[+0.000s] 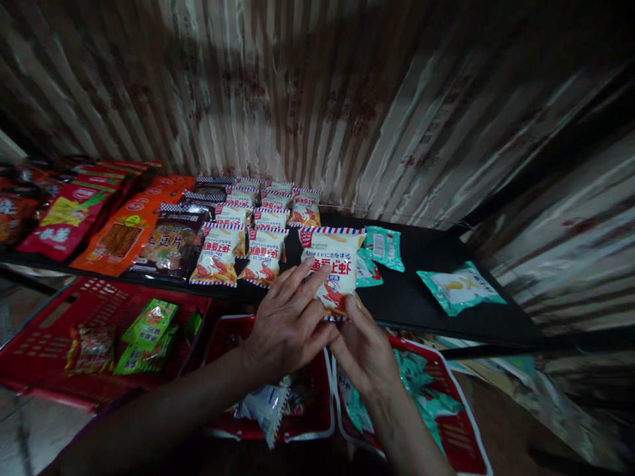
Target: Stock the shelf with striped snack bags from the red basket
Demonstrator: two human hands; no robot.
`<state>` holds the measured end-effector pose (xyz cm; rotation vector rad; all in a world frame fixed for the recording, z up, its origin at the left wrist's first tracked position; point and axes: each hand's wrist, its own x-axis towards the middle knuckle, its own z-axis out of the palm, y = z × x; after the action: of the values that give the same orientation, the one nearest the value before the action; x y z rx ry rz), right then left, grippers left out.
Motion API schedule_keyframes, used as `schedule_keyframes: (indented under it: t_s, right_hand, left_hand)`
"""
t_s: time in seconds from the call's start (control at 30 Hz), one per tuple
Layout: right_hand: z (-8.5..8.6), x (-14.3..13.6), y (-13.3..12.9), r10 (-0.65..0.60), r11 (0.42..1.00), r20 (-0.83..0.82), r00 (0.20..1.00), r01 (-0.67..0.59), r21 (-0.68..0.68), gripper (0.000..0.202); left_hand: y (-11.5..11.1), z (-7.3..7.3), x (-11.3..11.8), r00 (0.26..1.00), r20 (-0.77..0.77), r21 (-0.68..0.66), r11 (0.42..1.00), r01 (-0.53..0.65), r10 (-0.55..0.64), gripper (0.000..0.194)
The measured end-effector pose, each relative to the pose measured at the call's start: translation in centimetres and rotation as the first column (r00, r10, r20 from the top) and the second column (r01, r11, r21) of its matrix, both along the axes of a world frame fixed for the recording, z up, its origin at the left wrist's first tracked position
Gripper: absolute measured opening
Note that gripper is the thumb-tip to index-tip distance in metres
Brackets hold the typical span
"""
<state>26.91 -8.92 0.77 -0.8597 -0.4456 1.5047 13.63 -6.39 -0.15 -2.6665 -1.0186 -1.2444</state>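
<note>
A white and orange snack bag (342, 254) with a striped top edge is held upright over the front of the black shelf (407, 297). My left hand (290, 317) has its fingers laid across the bag's lower left front. At its lower right edge, my right hand (364, 344) grips the bag with the thumb in front; its other fingers are mostly hidden. Matching bags (265, 254) stand in rows on the shelf, left of the held one. Behind it and to its right lie teal bags (384, 246), and another teal bag (461, 287) lies farther right.
Dark, orange (124, 231) and red snack packs (79, 211) fill the shelf's left part. Below are red baskets: one with green packs (149, 334), a middle one with a pale bag (265, 406), and one with teal bags (426, 396). Corrugated sheeting (278, 92) stands behind.
</note>
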Motion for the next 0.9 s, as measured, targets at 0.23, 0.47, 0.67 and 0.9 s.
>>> schedule_keyframes:
  t_s: [0.23, 0.47, 0.67, 0.9]
  right_hand:
    - [-0.6, 0.1, 0.0, 0.003, 0.999, -0.062, 0.998, -0.005, -0.033, 0.025]
    - [-0.6, -0.1, 0.3, 0.079, 0.997, -0.111, 0.991, -0.08, -0.009, 0.038]
    - [-1.7, 0.0, -0.3, 0.204, 0.978, -0.047, 0.978, -0.205, -0.038, 0.046]
    - [-2.9, -0.2, -1.1, 0.267, 0.961, -0.073, 0.961, -0.271, -0.052, 0.049]
  left_hand:
    - [0.1, 0.5, -0.5, 0.974, 0.21, -0.104, 0.988, 0.11, -0.086, 0.013]
    - [1.4, 0.3, -0.6, 0.791, 0.592, -0.51, 0.831, 0.221, 0.153, 0.032]
    - [3.2, 1.8, -1.4, 0.516, 0.726, -0.678, 0.344, 0.65, 0.455, 0.03]
    - [3.3, 2.3, -1.7, 0.471, 0.697, -0.69, 0.327, 0.646, 0.541, 0.029]
